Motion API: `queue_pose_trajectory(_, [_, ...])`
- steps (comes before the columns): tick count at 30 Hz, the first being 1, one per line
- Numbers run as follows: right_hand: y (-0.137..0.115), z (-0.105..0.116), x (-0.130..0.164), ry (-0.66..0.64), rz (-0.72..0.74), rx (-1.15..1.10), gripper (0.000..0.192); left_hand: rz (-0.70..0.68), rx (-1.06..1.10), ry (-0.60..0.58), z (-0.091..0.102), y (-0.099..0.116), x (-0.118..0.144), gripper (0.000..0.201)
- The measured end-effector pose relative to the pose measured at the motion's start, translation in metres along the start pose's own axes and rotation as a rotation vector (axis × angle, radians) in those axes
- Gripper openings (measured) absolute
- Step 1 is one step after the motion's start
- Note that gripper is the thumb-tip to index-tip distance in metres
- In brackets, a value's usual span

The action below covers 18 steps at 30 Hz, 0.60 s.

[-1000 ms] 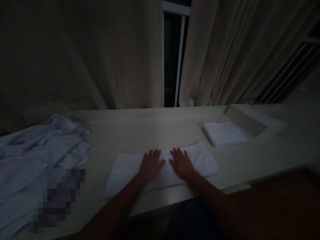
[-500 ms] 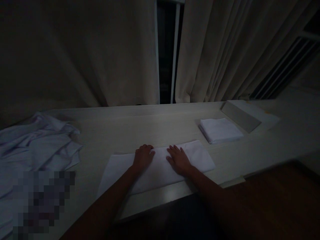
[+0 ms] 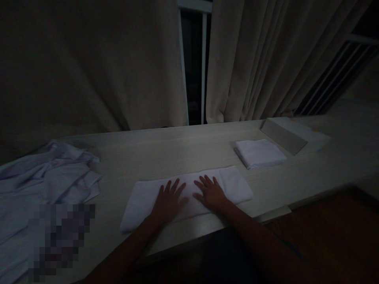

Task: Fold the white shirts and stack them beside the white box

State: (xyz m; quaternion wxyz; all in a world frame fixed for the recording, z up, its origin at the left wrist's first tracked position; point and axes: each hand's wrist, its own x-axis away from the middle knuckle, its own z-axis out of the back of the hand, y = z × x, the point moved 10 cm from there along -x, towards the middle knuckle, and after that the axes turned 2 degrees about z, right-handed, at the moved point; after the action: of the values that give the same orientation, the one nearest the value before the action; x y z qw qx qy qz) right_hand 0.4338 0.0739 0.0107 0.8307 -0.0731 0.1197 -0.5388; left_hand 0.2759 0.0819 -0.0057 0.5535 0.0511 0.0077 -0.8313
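We have the fingers (image 3: 174,185) of both hands spread wide and flat, gripping nothing: the left hand (image 3: 167,203) and the right hand (image 3: 211,194) press side by side on the middle of the white cloth (image 3: 237,185), which lies as a long folded strip near the front edge of the surface (image 3: 183,152). We judge the cloth soft, light and limp, likely to sag or unfold if lifted by one point, so its two short ends or corners look like the best places to take hold. The front edge of the surface runs just below our wrists. There is open room behind the strip; a folded stack (image 3: 259,153) sits to the right, near a box (image 3: 291,134), and a crumpled sheet (image 3: 44,177) lies well apart to the left.
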Motion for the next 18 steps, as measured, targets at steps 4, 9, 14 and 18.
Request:
queue_pose_trajectory(4, [0.042,0.009,0.003,0.026,-0.054,0.026,0.062,0.081,-0.007,0.016,0.000,-0.020,-0.006,0.066])
queue_pose_trajectory(9, [0.099,0.014,0.016,0.035,-0.179,0.087,0.063,0.159,-0.023,0.013,-0.001,-0.045,-0.005,0.070])
queue_pose_trajectory(14, [0.143,0.022,0.033,0.083,-0.268,0.134,0.061,0.224,-0.082,0.023,-0.004,-0.097,-0.005,0.070])
queue_pose_trajectory(18, [0.152,0.021,0.038,0.095,-0.290,0.138,0.059,0.205,-0.107,0.028,-0.004,-0.121,-0.005,0.064])
